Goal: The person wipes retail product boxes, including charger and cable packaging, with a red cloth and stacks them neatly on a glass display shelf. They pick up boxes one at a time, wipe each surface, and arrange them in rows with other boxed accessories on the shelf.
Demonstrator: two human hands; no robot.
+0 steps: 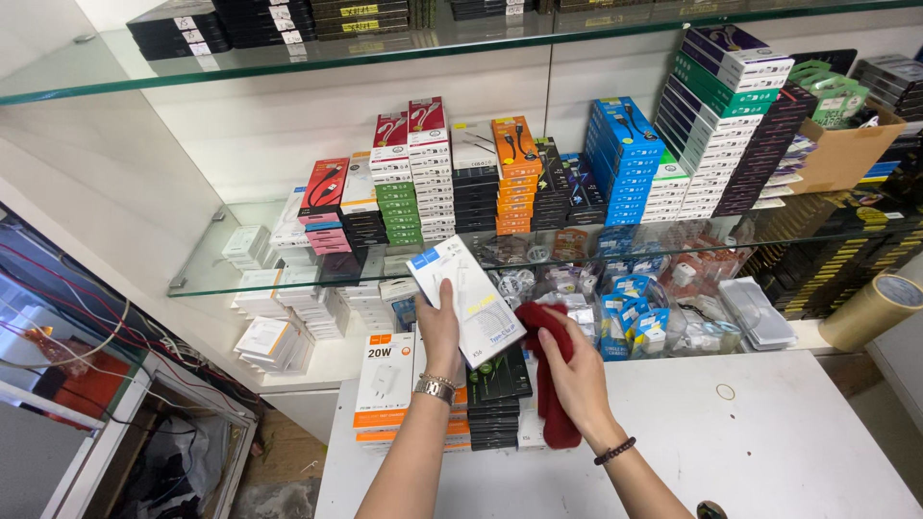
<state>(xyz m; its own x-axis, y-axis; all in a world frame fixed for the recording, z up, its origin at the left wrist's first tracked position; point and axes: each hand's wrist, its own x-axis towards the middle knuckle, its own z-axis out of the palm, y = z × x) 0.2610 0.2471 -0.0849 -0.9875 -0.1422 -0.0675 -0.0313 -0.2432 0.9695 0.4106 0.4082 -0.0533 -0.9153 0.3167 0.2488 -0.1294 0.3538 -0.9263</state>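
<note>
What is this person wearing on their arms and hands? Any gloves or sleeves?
No gloves and no sleeves in view: both forearms are bare. The left hand has a metal link wristwatch on its wrist. The right hand has a dark beaded bracelet on its wrist. No rings can be made out.

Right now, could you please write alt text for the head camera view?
The left hand holds up a white box while the right hand presses a red cloth against it, above a white table before glass shelves of stacked boxes.
</note>
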